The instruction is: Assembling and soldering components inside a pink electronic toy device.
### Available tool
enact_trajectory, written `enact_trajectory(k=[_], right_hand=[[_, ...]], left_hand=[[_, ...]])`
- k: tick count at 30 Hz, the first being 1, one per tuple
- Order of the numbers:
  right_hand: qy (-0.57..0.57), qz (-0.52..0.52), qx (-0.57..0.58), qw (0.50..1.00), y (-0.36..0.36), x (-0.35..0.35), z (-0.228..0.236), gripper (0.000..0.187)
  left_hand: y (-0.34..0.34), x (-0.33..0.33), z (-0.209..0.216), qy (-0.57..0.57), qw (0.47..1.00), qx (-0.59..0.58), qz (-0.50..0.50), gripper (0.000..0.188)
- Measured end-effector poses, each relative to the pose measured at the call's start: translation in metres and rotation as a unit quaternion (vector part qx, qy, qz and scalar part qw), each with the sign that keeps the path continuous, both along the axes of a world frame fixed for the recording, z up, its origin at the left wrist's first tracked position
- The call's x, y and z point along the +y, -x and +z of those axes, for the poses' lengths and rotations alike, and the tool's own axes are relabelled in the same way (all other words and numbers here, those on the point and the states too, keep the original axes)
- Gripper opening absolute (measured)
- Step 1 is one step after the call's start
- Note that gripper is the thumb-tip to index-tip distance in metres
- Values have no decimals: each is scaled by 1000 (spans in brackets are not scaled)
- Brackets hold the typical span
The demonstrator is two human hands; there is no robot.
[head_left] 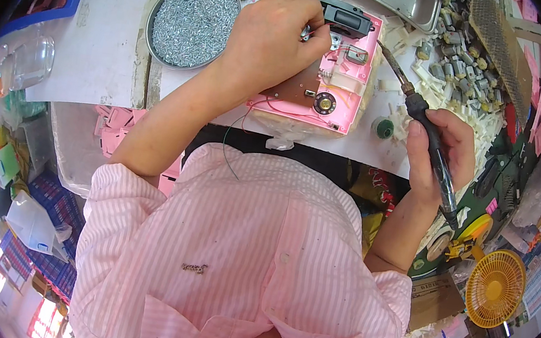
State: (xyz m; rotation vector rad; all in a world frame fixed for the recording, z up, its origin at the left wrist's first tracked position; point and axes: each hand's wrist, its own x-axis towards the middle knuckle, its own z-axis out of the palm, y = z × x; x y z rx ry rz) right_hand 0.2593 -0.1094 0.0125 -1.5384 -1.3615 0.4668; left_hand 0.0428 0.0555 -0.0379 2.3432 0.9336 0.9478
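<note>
A pink plastic casing (351,115) lies on the table in front of me, with a brown circuit board (291,90), a small round speaker (325,103), a little metal motor (357,55) and thin wires inside. Across its far end sits a black plastic part (346,19). My left hand (279,36) is over the casing's left side, fingers closed beside the black part; what they pinch is mostly hidden. In my right hand (450,146) is a soldering iron (433,135), held by its black handle. Its tip points at the casing's right edge, close to the black part.
A round tin (150,38) full of small screws stands left of the casing. Loose motors (452,71) and white plastic pieces (420,86) are heaped on the right. A metal tray (406,1) is at the back. A yellow basket (496,288) stands lower right.
</note>
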Motion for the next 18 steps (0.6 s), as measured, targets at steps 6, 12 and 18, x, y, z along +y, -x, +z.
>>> enact_trajectory(k=[6, 12, 18], right_hand=[[1, -14, -22, 1000, -12, -8, 1, 29], [9, -43, 4, 999, -20, -14, 7, 30], [-20, -33, -53, 998, -20, -18, 15, 30]], left_hand=[[5, -5, 23, -36, 999, -3, 21, 14], [-2, -30, 50, -42, 960, 172, -216, 21], [-34, -26, 53, -79, 898, 300, -312, 19]])
